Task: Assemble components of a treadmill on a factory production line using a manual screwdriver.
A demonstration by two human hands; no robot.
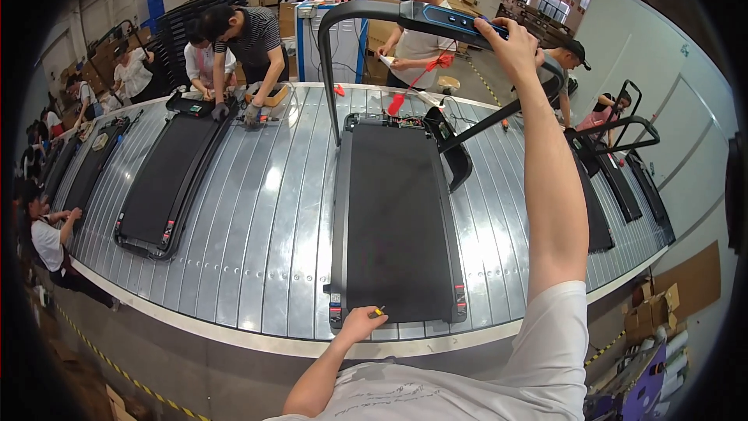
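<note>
A black treadmill (393,218) lies flat on the ribbed metal conveyor (265,210) in front of me. Its dark handlebar frame (374,9) is raised upright over the far end. My right hand (510,39) is stretched up and grips the blue-trimmed top bar of that handlebar. My left hand (361,321) rests at the near left corner of the treadmill deck, closed on a small tool with a yellow tip (379,311). Wires and a red part show at the deck's far end (405,117).
Another flat treadmill (167,179) lies to the left, with two people (241,39) working at its far end. A person (417,39) stands beyond my treadmill. More treadmills (615,179) sit at the right, cardboard boxes (662,304) at lower right, a crouching person (51,245) at left.
</note>
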